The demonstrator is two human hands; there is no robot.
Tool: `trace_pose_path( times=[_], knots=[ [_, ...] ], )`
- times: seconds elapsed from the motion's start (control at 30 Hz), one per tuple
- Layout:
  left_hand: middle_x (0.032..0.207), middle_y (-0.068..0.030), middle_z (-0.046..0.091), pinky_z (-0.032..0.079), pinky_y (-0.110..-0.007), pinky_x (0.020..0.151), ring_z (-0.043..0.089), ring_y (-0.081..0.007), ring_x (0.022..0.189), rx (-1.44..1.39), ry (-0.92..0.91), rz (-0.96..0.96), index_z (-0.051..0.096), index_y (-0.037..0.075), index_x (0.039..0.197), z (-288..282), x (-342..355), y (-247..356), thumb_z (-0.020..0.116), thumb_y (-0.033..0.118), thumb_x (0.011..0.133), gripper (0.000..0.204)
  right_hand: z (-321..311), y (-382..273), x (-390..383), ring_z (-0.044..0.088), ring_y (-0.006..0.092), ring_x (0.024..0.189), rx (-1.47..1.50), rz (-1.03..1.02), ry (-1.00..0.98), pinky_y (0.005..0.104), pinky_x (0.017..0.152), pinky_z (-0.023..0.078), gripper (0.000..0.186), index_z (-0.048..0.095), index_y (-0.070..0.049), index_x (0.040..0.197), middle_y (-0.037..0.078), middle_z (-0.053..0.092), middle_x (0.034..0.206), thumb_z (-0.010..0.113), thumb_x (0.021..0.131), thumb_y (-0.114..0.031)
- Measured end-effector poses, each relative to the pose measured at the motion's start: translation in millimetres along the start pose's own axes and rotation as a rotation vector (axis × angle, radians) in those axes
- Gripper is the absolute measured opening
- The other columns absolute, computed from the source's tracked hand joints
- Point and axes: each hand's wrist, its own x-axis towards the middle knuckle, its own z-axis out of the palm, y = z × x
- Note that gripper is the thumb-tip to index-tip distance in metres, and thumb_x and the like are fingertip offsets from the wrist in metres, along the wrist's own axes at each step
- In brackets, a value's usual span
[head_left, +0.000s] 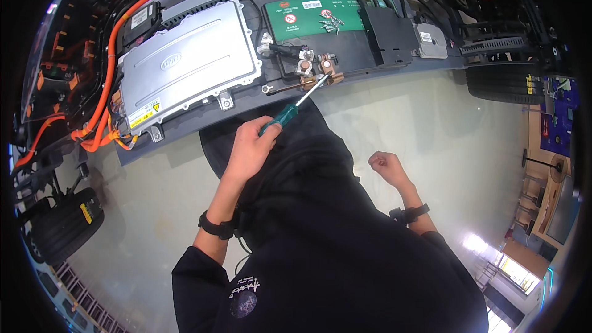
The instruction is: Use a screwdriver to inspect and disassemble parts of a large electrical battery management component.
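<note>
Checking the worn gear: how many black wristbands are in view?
2: one wristband by the left hand, which holds a green-handled screwdriver; the other wristband by the right hand. Both wrists show.

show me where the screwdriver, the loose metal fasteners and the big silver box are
Screwdriver (288, 113): head view, on its green handle
Loose metal fasteners (332, 23): head view, middle of their scattered cluster
Silver box (200, 69): head view, on its top face

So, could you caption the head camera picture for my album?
Left hand angles a green-handled screwdriver toward copper-coloured fittings beside a green-topped box; the right hand hangs loosely curled.
</note>
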Motion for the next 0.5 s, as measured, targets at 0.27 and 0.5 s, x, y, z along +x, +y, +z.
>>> trace_pose_path(
  times=[0.27,0.5],
  knots=[
    [0.055,-0.0013,0.049,0.035,-0.025,0.049,0.043,-0.0069,0.05,0.047,0.001,0.033,0.059,-0.003,0.078,-6.3,3.0,1.1,0.055,0.02,0.085,0.025,-0.7,-3.3,0.4,0.053,0.0075,0.069,0.018,-0.003,-0.008,0.0235,0.067,0.046,0.011,0.064,0.002,0.087,0.001,0.06,0.073,0.056,0.081,-0.001],
    [0.055,-0.0007,0.048,0.034,-0.025,0.048,0.043,-0.0064,0.05,0.034,0.007,0.051,0.059,-0.003,0.076,-5.9,2.7,-0.7,0.056,0.02,0.085,0.025,-0.5,-7.9,0.1,0.052,0.0075,0.069,0.015,-0.002,-0.015,0.0236,0.066,0.045,0.01,0.065,0.001,0.087,0.0,0.059,0.073,0.056,0.082,-0.002]
  ],
)
